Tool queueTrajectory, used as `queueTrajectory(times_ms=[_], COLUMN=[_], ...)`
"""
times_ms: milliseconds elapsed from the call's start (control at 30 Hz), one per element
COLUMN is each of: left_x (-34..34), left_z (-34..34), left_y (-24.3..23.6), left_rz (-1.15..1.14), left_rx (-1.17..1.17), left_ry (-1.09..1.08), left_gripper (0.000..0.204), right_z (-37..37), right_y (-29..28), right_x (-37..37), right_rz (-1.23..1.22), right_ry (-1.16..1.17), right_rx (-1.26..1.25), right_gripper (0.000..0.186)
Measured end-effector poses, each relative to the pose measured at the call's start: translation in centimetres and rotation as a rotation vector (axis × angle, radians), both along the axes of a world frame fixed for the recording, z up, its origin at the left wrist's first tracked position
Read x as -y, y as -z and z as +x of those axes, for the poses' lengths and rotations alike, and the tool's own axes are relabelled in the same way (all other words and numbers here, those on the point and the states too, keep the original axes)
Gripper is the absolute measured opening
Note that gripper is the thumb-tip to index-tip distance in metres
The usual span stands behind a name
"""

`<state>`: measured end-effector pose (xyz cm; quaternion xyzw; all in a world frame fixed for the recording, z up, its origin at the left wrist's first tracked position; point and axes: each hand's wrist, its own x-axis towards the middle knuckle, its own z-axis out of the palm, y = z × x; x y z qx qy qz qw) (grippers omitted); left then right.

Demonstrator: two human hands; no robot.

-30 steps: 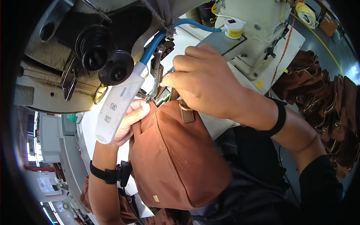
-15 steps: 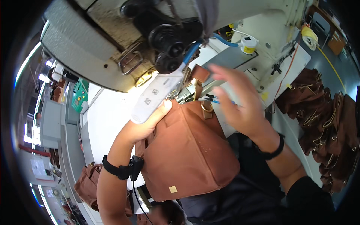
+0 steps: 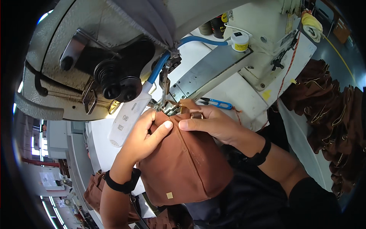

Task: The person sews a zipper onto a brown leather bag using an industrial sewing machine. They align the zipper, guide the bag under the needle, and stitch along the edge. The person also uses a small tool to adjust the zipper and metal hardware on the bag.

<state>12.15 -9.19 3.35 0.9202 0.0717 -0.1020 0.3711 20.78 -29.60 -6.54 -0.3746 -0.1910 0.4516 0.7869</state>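
A brown bag (image 3: 179, 164) hangs toward my lap, its top edge up against the needle area of a sewing machine (image 3: 126, 49). My left hand (image 3: 143, 135) is closed on the top edge left of the corner seam, thumb lying on the outside. Just right of that seam, my right hand (image 3: 217, 124) pinches the same edge, thumb in front and fingers behind. A brown tab (image 3: 187, 104) rises beside the metal presser foot (image 3: 170, 108), close to the right fingertips. A metal ring on the bag is partly covered by the right hand. The needle point is hidden.
A white lamp (image 3: 129, 120) on a blue flexible neck hangs left of the bag. Blue-handled thread snips (image 3: 219, 103) lie on the white table, right of the presser foot. Brown bags (image 3: 335, 122) are heaped at the right; another bag (image 3: 95, 191) sits at lower left.
My right hand has come down from beside the machine and taken hold of the bag's top edge. The machine and bag appear shifted left in the view.
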Motion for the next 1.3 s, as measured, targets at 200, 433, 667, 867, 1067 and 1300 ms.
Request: queueTrajectory(times_ms=[200,433,667,867,1067,1300], left_x=[-0.2,0.1,-0.7,-1.2,-1.1,-1.2], left_z=[-0.4,-0.8,-0.1,-0.2,0.3,1.0], left_y=[0.4,0.3,0.4,1.1,0.0,-0.9], left_rz=[-0.030,-0.026,0.095,0.077,0.060,0.044], left_rx=[0.118,0.087,0.097,0.199,0.090,0.127], left_ry=[0.048,0.019,0.095,0.106,0.031,0.089], left_gripper=[0.036,0.041,0.047,0.036,0.036,0.039], right_z=[-0.2,-0.3,0.3,0.2,-0.3,0.0], right_y=[-1.4,-1.8,-1.1,-1.9,-3.5,-4.5], right_x=[0.2,0.0,0.0,-0.2,-0.2,-0.4], right_rz=[0.047,-0.014,-0.061,-0.029,-0.029,-0.297], right_ry=[-0.070,-0.037,-0.050,-0.078,0.031,0.320], right_rx=[-0.053,-0.049,-0.074,-0.139,-0.163,0.434], right_gripper=[0.040,0.039,0.035,0.033,0.030,0.028])
